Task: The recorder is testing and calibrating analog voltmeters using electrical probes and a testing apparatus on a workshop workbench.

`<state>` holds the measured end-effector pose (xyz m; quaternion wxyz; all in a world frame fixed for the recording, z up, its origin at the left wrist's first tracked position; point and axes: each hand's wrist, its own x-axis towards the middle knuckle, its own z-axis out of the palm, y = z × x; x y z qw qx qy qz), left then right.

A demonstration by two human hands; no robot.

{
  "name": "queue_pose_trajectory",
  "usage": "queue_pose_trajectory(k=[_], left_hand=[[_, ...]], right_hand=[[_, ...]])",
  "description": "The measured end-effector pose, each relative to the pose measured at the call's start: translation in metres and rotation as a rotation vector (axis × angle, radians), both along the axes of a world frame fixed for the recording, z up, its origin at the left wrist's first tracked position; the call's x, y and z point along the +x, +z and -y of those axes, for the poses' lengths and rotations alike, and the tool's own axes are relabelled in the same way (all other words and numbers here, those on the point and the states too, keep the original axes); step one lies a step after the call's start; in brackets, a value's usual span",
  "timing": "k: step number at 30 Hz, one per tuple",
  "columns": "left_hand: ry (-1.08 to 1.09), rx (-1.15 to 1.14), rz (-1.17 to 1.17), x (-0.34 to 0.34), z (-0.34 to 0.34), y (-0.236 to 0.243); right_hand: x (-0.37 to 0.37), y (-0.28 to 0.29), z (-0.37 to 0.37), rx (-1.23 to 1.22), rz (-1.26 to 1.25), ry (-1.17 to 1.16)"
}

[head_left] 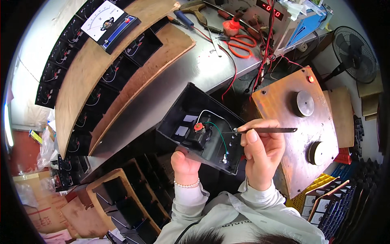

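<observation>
My left hand [185, 166] grips the lower side of an open black plastic meter housing [170, 116], held tilted above my lap. Inside it sit a small movement with a red disc [198, 127], a white wire [211, 111], a green wire [221, 136] and several metal terminals along the right side. Pinched between the thumb and fingers of my right hand [263, 151] are slim dark tweezers [276, 130]. Their thin tip reaches over the housing's inside, close to the wires; whether it touches one I cannot tell. The fingers of my left hand are mostly hidden behind the housing.
Left, curved wooden boards [77, 105] carry rows of similar housings and a white-faced meter [106, 24]. Orange-handled scissors [241, 46], pliers [195, 14] and red leads lie on the metal bench [199, 61]. A metal-topped box with two round knobs [292, 122] stands right, near a fan [353, 53].
</observation>
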<state>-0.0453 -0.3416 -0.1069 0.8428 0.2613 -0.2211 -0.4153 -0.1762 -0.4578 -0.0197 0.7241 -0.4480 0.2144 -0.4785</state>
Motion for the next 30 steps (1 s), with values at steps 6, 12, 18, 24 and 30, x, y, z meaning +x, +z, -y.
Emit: queue_pose_trajectory(k=[6, 12, 18, 24, 30], left_hand=[[-0.023, -0.061, 0.024, 0.006, -0.001, -0.01], [-0.051, -0.126, -0.022, 0.009, -0.003, -0.02], [-0.002, -0.084, 0.019, 0.007, -0.005, -0.018], [0.077, 0.144, -0.001, 0.002, -0.004, -0.001], [-0.012, 0.192, -0.031, 0.001, -0.001, 0.024]], right_hand=[[-0.006, 0.003, -0.007, -0.039, 0.042, 0.036], [-0.013, 0.001, -0.012, -0.164, 0.047, 0.035], [-0.015, -0.004, -0.013, -0.226, 0.033, 0.017], [-0.005, -0.002, -0.008, -0.212, -0.175, -0.035], [0.007, 0.01, 0.012, -0.611, -0.257, -0.04]])
